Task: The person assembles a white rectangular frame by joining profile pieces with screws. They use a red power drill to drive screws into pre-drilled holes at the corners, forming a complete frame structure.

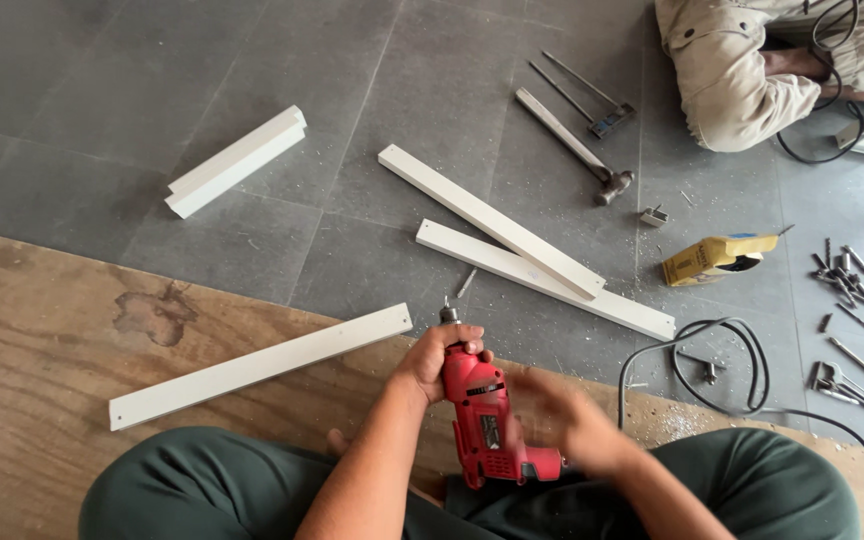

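Your left hand (435, 357) is closed around the front of the red electric drill (487, 418), fingers wrapped just behind the chuck (447, 315), which points away from you; the drill lies between your knees, over the edge of the plywood sheet (42, 340); your right hand (564, 418) sits at the drill's rear by the grip, but it is blurred with motion, so you cannot tell from here whether it is clasped or loose; judging by this, you are settling the tool in both hands rather than boring anything, since the bit touches no piece; just left of your left hand lies a white drilled strip (257, 367) on the plywood, and beyond the chuck two more white strips (512, 240) lie crossed on the grey tiles (102, 90), with a loose screw (465, 283) between them and the drill; to the right of your right hand the black cable (727, 370) loops on the floor; the next move, by my reading, calls for a firm rear grip and a steady line to one piece, keeping the cable clear of your knee
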